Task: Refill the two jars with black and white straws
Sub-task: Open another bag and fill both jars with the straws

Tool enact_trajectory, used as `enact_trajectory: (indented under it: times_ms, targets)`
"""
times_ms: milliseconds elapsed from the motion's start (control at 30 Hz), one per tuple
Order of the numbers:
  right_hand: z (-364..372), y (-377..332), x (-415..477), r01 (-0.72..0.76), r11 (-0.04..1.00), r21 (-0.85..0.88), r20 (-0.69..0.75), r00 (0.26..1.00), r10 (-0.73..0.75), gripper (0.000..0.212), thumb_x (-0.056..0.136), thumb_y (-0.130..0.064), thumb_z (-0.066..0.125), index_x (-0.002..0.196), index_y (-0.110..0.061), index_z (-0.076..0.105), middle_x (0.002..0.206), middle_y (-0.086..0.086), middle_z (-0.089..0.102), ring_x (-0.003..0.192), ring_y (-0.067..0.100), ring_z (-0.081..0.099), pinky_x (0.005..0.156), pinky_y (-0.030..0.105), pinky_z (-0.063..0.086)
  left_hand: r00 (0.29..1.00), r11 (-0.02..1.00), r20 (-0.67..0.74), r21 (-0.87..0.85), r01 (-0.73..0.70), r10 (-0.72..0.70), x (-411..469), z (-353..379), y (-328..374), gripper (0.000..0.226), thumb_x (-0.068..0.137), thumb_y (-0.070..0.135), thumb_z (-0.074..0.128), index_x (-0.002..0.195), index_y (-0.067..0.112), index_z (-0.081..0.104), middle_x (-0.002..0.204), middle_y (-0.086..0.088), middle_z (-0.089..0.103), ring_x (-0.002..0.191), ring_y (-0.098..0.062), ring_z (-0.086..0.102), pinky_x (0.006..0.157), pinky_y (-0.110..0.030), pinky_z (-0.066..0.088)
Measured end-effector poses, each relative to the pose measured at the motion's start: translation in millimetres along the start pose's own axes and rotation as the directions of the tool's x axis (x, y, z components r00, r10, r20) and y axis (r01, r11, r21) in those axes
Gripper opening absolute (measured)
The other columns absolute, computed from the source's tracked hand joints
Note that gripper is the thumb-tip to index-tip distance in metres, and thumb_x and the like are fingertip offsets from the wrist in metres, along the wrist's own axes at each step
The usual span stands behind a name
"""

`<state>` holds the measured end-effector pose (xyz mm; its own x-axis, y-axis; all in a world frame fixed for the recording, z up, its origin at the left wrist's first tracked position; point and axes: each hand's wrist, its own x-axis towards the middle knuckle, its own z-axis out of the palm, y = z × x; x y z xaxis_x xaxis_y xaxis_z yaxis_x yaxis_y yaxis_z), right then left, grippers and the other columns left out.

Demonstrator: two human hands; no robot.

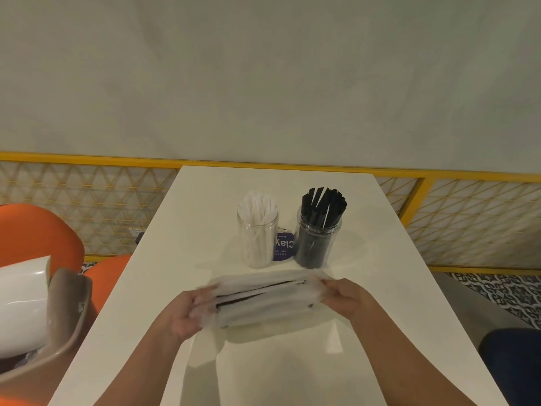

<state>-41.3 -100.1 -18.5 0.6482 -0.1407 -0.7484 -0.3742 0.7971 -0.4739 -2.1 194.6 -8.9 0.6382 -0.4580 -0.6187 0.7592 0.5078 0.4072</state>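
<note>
Both hands, left (187,313) and right (342,297), grip opposite ends of a blurred bundle of paper-wrapped black and white straws (263,300) above the white bench (292,361); two clear plastic jars (259,238) stand at 12 o'clock.

Likely café, straw jars (257,230), orange seats (35,230)

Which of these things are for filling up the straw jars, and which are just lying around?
For the job:
- clear plastic jar of white straws
- clear plastic jar of black straws
- blurry bundle of wrapped straws, held by left hand and right hand

Just lying about:
- round purple sticker
- orange chair
- brown tub
</note>
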Motion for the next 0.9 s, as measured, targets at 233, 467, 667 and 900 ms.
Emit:
enact_trajectory:
  times_ms: [233,467,667,900]
  targets:
    - [-20,22,8,-0.017,0.991,-0.134,-0.134,0.991,-0.001,0.027,0.083,-0.006,0.053,0.057,-0.010,0.047,0.036,-0.001,0.042,0.027,0.012,0.033,0.034,0.014,0.032,0.967,0.984,-0.252,0.176,0.018,0.028,15,-9,-6,0.026,0.096,0.005,0.041,0.086,-0.001,0.064,0.065,-0.015,0.071,0.050,-0.024,0.069,0.045,-0.031,0.056]
    - [-21,18,10,-0.042,0.986,-0.164,-0.154,0.988,0.016,0.027,0.089,-0.021,0.058,0.065,-0.010,0.054,0.049,0.004,0.052,0.037,0.015,0.046,0.040,0.020,0.042,0.914,0.986,-0.401,0.166,0.012,0.056,26,-5,-2,0.030,0.097,0.006,0.033,0.068,0.007,0.039,0.036,-0.004,0.045,0.019,-0.011,0.037,0.026,-0.012,0.030]
    - [-8,9,1,0.172,0.497,-0.851,-0.084,0.888,-0.451,0.026,0.094,-0.017,0.048,0.118,-0.009,0.050,0.105,0.008,0.050,0.090,0.024,0.051,0.069,0.029,0.043,0.858,0.768,-0.426,0.638,0.060,0.287,26,1,2,0.018,0.081,0.010,0.050,0.097,0.002,0.052,0.091,-0.018,0.053,0.076,-0.032,0.055,0.064,-0.032,0.044]
    - [28,16,-20,0.634,-0.126,-0.763,0.534,0.508,-0.676,0.015,0.085,0.001,0.057,0.097,-0.005,0.063,0.080,0.004,0.055,0.065,0.006,0.048,0.061,0.007,0.038,0.563,-0.263,0.461,0.879,-0.399,0.686,22,44,-24,0.012,0.081,0.003,0.063,0.088,0.012,0.068,0.086,-0.004,0.061,0.071,-0.006,0.054,0.071,-0.021,0.040]
